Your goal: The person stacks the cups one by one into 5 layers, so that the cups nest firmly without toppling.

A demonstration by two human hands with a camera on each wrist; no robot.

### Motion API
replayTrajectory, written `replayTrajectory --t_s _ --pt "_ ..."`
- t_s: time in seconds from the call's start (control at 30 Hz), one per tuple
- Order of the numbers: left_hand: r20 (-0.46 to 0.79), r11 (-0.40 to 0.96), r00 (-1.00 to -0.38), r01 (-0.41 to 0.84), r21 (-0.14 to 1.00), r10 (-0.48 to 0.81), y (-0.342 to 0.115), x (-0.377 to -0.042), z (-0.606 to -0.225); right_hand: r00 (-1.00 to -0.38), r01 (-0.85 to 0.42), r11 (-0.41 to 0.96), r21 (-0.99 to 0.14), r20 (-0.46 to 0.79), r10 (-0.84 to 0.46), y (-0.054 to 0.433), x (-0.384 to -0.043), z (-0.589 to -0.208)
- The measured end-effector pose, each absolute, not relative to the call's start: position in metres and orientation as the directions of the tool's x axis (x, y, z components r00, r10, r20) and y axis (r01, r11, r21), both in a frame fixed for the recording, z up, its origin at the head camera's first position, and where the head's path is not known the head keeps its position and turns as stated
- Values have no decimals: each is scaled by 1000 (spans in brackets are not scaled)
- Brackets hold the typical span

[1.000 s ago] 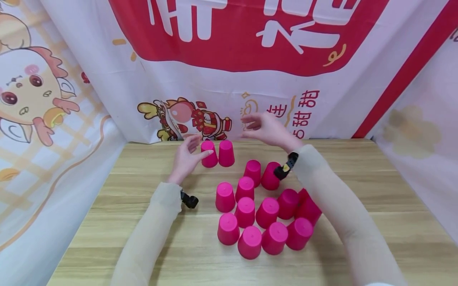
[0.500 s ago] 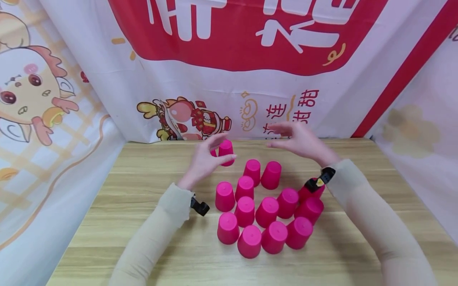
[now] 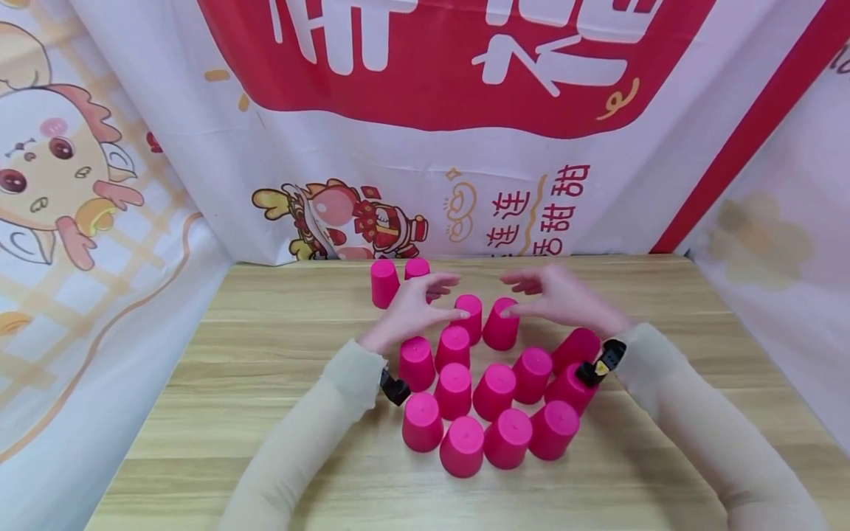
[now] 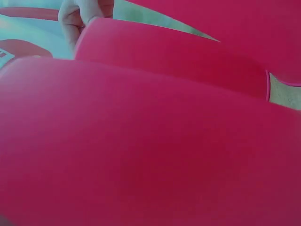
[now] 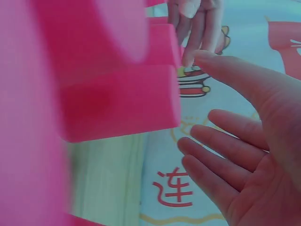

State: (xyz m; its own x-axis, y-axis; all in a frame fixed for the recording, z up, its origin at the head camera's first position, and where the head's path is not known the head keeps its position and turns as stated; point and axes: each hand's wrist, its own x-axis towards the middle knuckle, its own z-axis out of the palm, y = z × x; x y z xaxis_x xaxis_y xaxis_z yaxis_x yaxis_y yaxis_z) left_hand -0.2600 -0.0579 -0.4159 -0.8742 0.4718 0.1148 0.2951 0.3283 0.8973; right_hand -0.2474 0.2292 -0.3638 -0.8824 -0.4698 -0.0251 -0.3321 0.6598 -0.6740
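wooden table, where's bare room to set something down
Bare: the wooden table left of the left sleeve, right of the right sleeve, and in front of the pink cups between the sleeves. Crowded: mid-table, where the cups stand close, with left hand and right hand by the farther ones.

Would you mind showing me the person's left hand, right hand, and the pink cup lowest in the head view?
Left hand (image 3: 413, 306): head view, on the thumb side.
Right hand (image 3: 564, 295): head view, behind the thumb and fingers.
Lowest pink cup (image 3: 462, 457): head view, on its side wall.
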Motion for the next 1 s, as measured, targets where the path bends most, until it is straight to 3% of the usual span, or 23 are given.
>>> replayTrajectory --t_s 0.43,0.77,1.0 --pt "109 405 -845 360 841 524 -48 -270 -425 -879 -297 735 -609 -127 -460 226 -245 -370" --pt "170 425 -885 367 827 434 -53 -283 -397 -875 -324 732 -599 -104 -473 228 -244 -369" --pt "217 517 -906 391 762 364 -56 -303 -389 -866 -351 719 -601 -85 -493 228 -244 -368"
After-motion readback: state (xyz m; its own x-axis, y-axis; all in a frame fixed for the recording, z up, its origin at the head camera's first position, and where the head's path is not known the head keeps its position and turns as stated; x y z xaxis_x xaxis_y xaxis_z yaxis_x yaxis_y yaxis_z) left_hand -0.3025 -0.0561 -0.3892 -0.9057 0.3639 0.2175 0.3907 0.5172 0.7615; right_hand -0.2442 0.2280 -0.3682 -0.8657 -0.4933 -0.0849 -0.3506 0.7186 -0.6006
